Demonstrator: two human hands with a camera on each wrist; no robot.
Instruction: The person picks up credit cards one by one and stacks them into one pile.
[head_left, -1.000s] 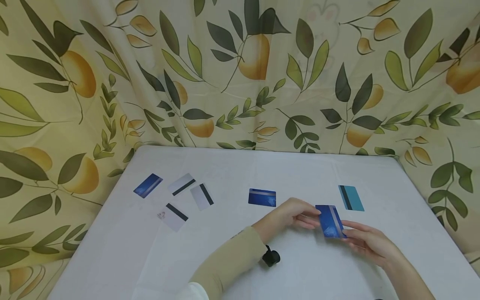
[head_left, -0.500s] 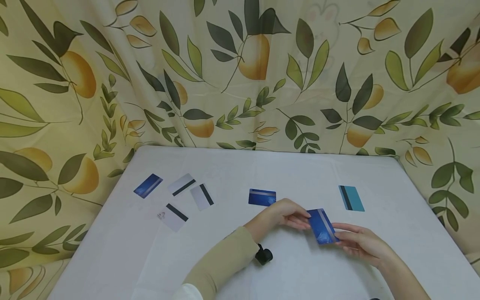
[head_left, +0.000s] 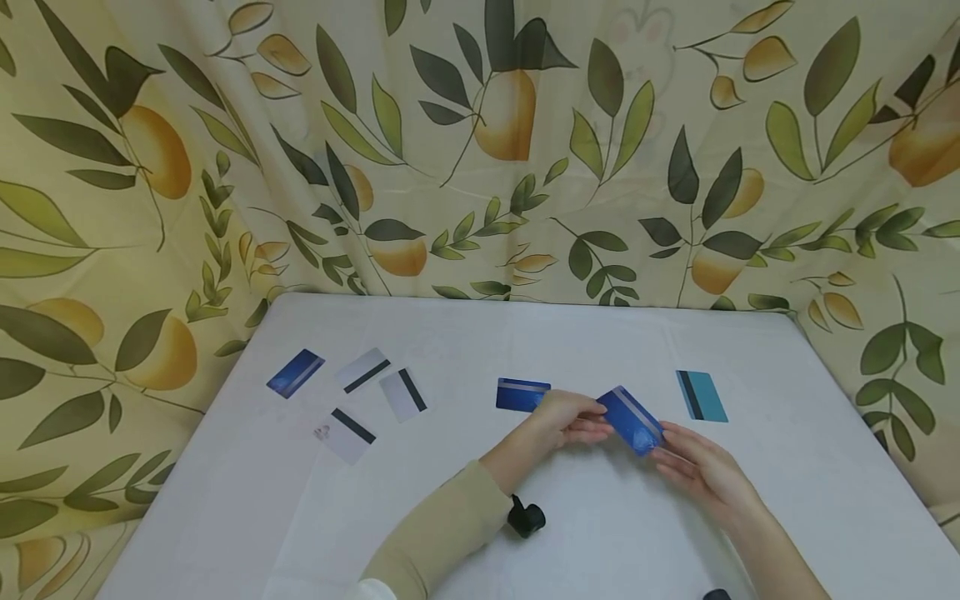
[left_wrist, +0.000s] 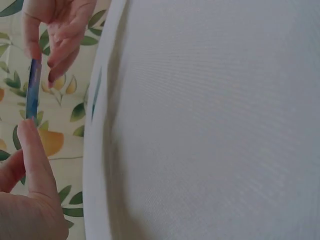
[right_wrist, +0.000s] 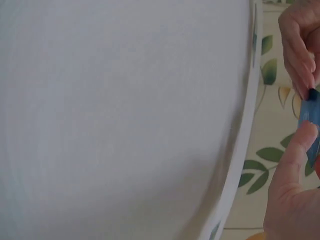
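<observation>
A dark blue card with a grey stripe (head_left: 632,419) is held up above the white table, tilted, between my two hands. My left hand (head_left: 566,417) pinches its left corner, and my right hand (head_left: 708,475) grips the opposite end. Seen from the left wrist, the card (left_wrist: 33,90) is nearly edge-on, with left fingertips at its lower end and the right hand (left_wrist: 60,25) at its upper end. In the right wrist view the card (right_wrist: 310,111) is cut by the frame edge, under my right thumb. Another blue card (head_left: 521,394) lies just behind my left hand, partly covered by it.
A teal card with a black stripe (head_left: 702,396) lies at the right. On the left lie a blue card (head_left: 296,372) and three pale cards with dark stripes, one of them (head_left: 345,435) nearer the front. A patterned curtain (head_left: 480,167) hangs behind the table (head_left: 225,517).
Both hands have moved the held card leftward, and it has turned to slant more. It first dipped toward the front, then rose back. The cards on the table stay put.
</observation>
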